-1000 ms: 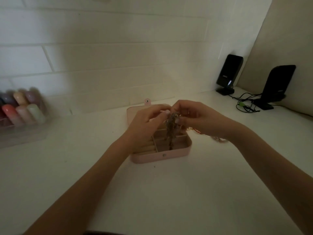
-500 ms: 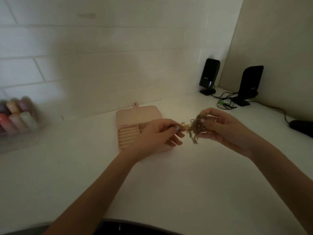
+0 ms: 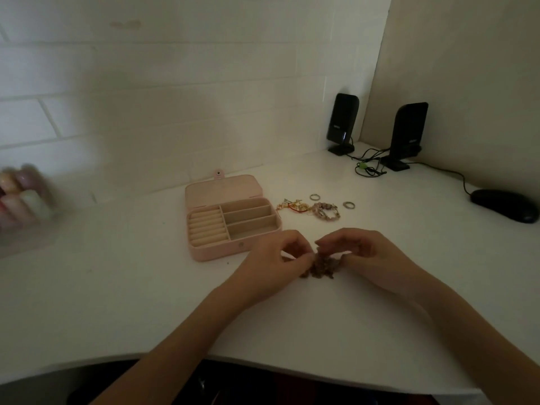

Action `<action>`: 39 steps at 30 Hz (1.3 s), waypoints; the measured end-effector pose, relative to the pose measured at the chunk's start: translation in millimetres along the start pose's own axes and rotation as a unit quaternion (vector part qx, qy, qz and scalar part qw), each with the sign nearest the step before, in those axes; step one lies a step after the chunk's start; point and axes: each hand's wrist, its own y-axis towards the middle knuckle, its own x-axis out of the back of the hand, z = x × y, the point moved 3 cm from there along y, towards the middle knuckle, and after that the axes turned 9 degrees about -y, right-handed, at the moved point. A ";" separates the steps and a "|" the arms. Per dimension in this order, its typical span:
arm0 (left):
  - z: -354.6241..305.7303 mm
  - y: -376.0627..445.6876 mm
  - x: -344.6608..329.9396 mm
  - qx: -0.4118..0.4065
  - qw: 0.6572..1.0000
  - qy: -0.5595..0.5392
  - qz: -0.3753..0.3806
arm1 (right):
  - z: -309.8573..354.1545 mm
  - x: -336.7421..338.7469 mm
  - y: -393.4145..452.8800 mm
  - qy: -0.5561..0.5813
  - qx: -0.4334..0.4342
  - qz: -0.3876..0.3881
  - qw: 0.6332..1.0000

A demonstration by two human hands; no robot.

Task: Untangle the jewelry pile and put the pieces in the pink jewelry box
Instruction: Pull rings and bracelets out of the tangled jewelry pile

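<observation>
**Jewelry pile, half undone**

Jewelry pile (image 3: 320,266) sits low over the tabletop (image 3: 146,287), pinched between my left hand (image 3: 274,258) and right hand (image 3: 368,258) so I can tease strands apart. The pink jewelry box (image 3: 233,220) lies open nearby, ready; loose pieces (image 3: 309,208) wait beside it.

Both hands, left (image 3: 277,255) and right (image 3: 365,255), pinch a tangled jewelry clump (image 3: 321,266) beside the open pink box (image 3: 216,252)

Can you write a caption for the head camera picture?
Both hands pick at a jewelry tangle beside the open pink box.

Dark tangle (image 3: 321,266) beside open pink box (image 3: 233,222)
</observation>
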 end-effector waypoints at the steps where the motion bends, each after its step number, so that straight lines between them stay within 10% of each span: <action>1: -2.3 -2.5 4.3 -0.035 0.997 0.057 -0.026 | 0.3 3.3 -3.0 -0.033 0.006 -0.026 0.999; 7: 3.9 -7.2 -10.7 -0.081 0.955 0.242 0.149 | -6.5 -7.4 -21.0 -0.235 0.051 0.011 0.971; 12: 19.7 -10.5 1.1 -0.069 0.906 0.406 0.104 | -12.7 8.8 -28.3 -0.490 0.012 -0.042 0.871; 20: 19.7 -15.8 -12.8 -0.111 0.909 0.354 0.190 | -6.5 -9.4 -28.5 -0.435 0.010 0.060 0.898; 27: 5.8 -14.2 -4.9 -0.194 0.948 0.240 0.073 | -12.6 -3.7 -29.5 -0.405 -0.007 -0.010 0.914; 35: 17.2 -1.3 -29.8 -0.053 0.905 0.377 0.189 | -14.9 1.5 -31.9 -0.267 0.014 0.079 0.960; 39: 15.9 -5.5 -27.3 -0.042 0.892 0.423 0.153 | -13.4 20.6 -33.3 -0.127 -0.034 -0.085 0.988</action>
